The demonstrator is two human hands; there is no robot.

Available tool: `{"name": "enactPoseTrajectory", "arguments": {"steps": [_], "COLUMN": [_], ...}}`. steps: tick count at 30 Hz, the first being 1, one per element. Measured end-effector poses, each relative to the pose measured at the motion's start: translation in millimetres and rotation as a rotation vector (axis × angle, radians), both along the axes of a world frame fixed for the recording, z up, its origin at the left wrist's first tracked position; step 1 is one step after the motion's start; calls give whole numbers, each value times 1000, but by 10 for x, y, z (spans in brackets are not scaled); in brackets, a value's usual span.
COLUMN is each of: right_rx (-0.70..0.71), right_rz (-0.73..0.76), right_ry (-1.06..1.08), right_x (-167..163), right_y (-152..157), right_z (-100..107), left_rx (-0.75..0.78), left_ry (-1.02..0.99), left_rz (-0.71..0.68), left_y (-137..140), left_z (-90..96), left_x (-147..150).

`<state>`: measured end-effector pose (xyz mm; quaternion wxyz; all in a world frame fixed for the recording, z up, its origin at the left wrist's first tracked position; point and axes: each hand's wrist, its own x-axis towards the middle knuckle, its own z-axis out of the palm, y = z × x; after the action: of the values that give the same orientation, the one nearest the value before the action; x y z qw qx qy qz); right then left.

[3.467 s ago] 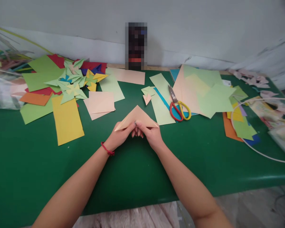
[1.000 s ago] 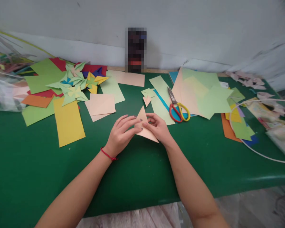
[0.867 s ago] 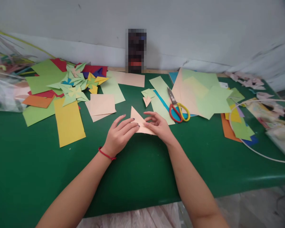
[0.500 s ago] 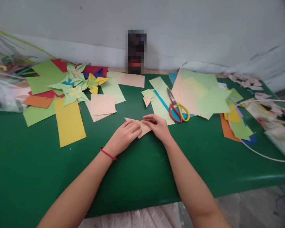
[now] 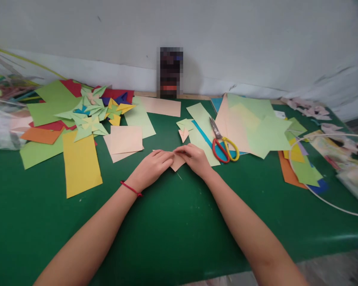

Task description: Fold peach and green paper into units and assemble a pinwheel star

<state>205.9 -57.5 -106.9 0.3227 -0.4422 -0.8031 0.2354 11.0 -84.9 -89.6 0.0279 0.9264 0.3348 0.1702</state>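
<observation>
Because the folded, pale-peach sheet of paper lies low on the smooth green desk, the left hand can press over it with fingers together, probably to steady it; whether it also grips is hidden. The right hand pinches the far edge, seemingly to hold a fold closed. Some seconds ago the sheet's broad point faced away; now a corner points to the near side.

Over the table, passage is offered nearer than the left grip and right grip; beyond them, it is obstructed by pink sheets leftward, scissors rightward and small folded paper between.
</observation>
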Motion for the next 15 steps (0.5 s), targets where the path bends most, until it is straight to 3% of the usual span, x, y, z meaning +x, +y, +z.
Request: {"name": "enactPoseTrajectory", "arguments": {"steps": [6, 11, 15], "right_rx": [206, 64, -67], "right_rz": [-17, 67, 81], "right_ry": [-86, -110, -68], "right_x": [35, 74, 106], "right_y": [-7, -133, -167], "right_z": [24, -13, 83], "left_rx": [-97, -280, -460], "left_ry": [-43, -227, -362], "left_rz": [16, 80, 156], "left_y": [101, 107, 112], "left_z": [-63, -77, -60], "left_x": [-16, -31, -45]}}
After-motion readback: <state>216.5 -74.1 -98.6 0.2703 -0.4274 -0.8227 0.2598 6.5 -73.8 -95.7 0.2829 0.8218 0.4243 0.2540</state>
